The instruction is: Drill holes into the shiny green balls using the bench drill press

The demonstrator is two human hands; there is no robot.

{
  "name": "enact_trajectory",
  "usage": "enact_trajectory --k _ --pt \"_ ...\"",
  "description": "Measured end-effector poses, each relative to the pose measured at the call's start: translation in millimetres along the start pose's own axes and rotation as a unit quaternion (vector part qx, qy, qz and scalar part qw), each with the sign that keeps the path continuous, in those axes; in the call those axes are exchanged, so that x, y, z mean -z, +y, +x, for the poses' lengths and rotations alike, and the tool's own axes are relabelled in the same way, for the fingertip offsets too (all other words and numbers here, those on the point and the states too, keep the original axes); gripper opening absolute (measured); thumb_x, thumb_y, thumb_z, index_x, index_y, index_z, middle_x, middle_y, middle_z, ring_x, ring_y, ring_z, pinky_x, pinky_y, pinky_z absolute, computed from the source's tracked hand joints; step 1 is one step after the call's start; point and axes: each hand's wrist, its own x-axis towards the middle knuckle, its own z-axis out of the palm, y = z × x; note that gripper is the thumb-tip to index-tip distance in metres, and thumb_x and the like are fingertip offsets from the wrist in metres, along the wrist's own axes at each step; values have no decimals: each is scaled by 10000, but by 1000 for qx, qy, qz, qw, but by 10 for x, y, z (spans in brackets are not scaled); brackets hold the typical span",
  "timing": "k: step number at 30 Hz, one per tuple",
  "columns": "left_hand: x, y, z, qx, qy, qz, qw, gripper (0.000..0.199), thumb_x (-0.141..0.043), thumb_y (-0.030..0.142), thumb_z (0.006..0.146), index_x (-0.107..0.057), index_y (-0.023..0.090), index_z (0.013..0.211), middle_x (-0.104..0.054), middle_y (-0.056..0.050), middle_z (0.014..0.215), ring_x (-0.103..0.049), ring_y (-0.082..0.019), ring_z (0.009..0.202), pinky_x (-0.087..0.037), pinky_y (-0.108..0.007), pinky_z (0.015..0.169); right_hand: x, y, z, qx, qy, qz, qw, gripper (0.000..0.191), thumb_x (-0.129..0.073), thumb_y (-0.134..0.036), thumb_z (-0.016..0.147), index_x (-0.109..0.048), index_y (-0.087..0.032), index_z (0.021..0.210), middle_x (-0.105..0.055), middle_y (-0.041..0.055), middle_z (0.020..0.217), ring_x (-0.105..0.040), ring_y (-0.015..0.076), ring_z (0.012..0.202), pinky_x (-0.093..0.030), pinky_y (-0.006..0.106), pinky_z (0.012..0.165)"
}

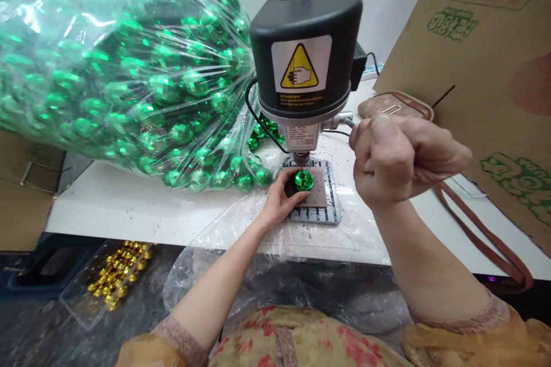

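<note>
My left hand (282, 198) grips a shiny green faceted ball (304, 181) between thumb and fingers, holding it on a brown pad (318, 190). The pad lies on the slotted metal base (332, 206) of a black bench drill press (305, 28). Just above the ball sits the drill chuck (302, 157), and the bit points down at the ball's top. My right hand (391, 157) is closed in a fist around the drill press lever (346, 120), most of which the fingers hide.
A big clear bag of green faceted balls (142, 86) fills the left of the white table (142, 212). Cardboard boxes (486, 97) stand at right. A brown strapped purse (396, 104) lies behind my right hand. Below left is a clear bin of gold balls (118, 269). Dark shavings dot the base.
</note>
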Motion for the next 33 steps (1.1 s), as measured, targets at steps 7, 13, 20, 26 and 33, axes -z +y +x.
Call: enact_trajectory --k 7,13,20,26,33 --pt "2 14 -2 -6 0 4 1000 554 -793 436 852 -561 215 1304 -680 -103 1261 -650 -269 1189 -510 -418 1049 -104 101 -69 67 72 40 994 549 -599 -165 869 -174 -179 523 -252 -50 440 -232 47 383 -162 289 424" --pt "-1 45 3 3 6 2 1000 542 -802 423 841 -570 210 1282 -684 -99 1249 -645 -271 1189 -505 -416 1052 -71 156 -103 88 73 33 993 537 -607 -167 858 -207 -182 500 -242 -48 433 -256 55 376 -179 288 402" --pt "-4 28 -1 4 6 -1 1000 541 -800 415 844 -567 216 1289 -683 -97 1250 -643 -273 1198 -504 -420 1055 -19 210 -112 127 34 44 990 493 -582 -118 851 -199 -191 549 -214 -46 476 -249 52 389 -175 286 414" --pt "-5 22 4 3 6 7 1000 538 -798 405 844 -563 214 1288 -682 -95 1243 -649 -269 1170 -498 -428 1056 40 282 -132 166 7 48 985 469 -574 -70 803 -185 -204 579 -206 -58 480 -254 61 387 -189 284 407" --pt "-18 14 0 0 10 3 1000 519 -796 401 840 -580 208 1270 -685 -96 1228 -654 -264 1153 -514 -422 1039 23 159 -97 117 -3 51 992 472 -584 -60 820 -247 -187 516 -257 -63 457 -284 52 368 -194 282 392"
